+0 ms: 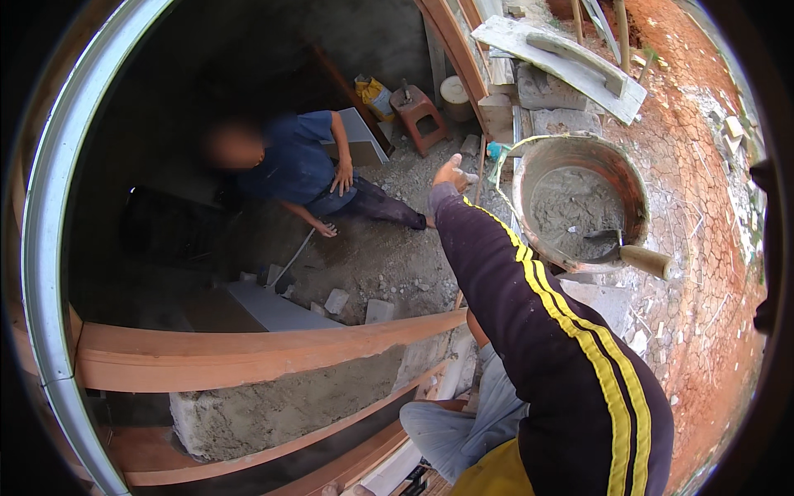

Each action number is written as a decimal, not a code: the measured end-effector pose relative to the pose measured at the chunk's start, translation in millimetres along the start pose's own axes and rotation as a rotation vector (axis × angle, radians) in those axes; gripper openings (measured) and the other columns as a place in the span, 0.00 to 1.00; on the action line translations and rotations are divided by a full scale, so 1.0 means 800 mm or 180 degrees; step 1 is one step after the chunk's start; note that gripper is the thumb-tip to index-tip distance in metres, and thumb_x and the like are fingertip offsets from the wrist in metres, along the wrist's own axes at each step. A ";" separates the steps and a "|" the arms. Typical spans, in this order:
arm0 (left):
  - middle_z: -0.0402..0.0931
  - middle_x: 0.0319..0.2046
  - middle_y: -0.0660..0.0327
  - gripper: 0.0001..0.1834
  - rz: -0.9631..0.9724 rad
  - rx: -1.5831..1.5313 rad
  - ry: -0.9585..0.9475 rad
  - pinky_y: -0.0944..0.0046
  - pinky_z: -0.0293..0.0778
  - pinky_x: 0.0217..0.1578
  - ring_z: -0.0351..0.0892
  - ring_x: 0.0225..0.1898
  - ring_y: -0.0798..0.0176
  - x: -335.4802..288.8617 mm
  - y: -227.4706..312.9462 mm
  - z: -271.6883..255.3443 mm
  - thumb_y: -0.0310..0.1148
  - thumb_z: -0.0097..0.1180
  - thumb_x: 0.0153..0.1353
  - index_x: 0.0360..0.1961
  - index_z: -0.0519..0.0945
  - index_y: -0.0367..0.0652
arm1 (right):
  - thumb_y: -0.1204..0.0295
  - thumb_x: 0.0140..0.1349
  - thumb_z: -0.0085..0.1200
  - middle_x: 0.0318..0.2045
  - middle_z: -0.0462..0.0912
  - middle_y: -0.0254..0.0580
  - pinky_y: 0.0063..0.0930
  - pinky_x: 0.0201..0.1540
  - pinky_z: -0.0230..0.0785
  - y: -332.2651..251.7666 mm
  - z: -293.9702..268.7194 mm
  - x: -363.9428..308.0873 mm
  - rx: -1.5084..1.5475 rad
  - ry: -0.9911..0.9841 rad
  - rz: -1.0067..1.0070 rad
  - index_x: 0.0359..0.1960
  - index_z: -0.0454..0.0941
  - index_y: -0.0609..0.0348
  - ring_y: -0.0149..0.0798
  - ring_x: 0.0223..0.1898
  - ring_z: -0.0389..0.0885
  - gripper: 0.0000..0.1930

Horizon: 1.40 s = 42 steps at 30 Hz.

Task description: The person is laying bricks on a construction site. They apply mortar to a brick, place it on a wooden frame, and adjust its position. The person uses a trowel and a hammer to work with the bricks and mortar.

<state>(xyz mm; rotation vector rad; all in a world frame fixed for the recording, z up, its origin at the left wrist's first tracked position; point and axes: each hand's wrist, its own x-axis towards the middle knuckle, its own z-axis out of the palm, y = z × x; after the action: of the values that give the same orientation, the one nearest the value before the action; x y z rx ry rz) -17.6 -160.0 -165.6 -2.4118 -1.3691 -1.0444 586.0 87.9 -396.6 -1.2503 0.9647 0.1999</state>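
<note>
My right arm, in a black sleeve with yellow stripes, stretches away from me past the wooden frame. At its end my right hand (453,174) is open, a finger and the thumb extended, with nothing visible in it. Just to its right stands a bucket (637,186) partly filled with wet grey mortar (571,202). A trowel with a wooden handle (648,261) leans in it, blade in the mortar. The bucket's handle has a teal wrap (496,150) close to my hand. Small skin-toned shapes at the lower edge may be my left fingertips; I cannot make them out.
A person in a blue shirt (306,157) is below left, near a red-brown stool (419,116). A large wooden float (571,66) rests on blocks at the back right. Wooden frame beams (273,355) cross the front left, beside a metal edge (50,215).
</note>
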 end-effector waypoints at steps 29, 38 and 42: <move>0.81 0.53 0.49 0.27 -0.0720 0.0397 -0.1438 0.53 0.77 0.52 0.81 0.51 0.52 -0.070 -0.057 0.050 0.45 0.63 0.73 0.64 0.77 0.39 | 0.44 0.67 0.66 0.51 0.87 0.65 0.53 0.59 0.75 -0.038 0.042 0.133 0.0930 0.0781 -0.0439 0.57 0.81 0.73 0.65 0.53 0.86 0.37; 0.81 0.54 0.50 0.27 -0.0723 0.0301 -0.1420 0.52 0.77 0.54 0.81 0.53 0.51 -0.054 -0.081 0.030 0.46 0.63 0.72 0.65 0.77 0.40 | 0.54 0.65 0.71 0.46 0.89 0.60 0.45 0.54 0.79 -0.034 0.046 0.129 0.1919 0.0130 0.0018 0.49 0.85 0.73 0.55 0.47 0.89 0.28; 0.81 0.54 0.50 0.27 -0.0736 0.0288 -0.1453 0.51 0.76 0.54 0.81 0.53 0.51 -0.052 -0.085 0.029 0.46 0.63 0.72 0.65 0.77 0.41 | 0.53 0.64 0.71 0.43 0.90 0.58 0.46 0.52 0.79 -0.038 0.039 0.123 0.1972 0.0120 0.0062 0.45 0.86 0.73 0.54 0.43 0.89 0.27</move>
<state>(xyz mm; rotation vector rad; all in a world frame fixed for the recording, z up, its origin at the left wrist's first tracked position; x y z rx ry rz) -75.0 -139.2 -222.2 -2.5680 -1.8259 -0.4648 680.5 68.7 -444.7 -0.6764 0.9723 -0.1067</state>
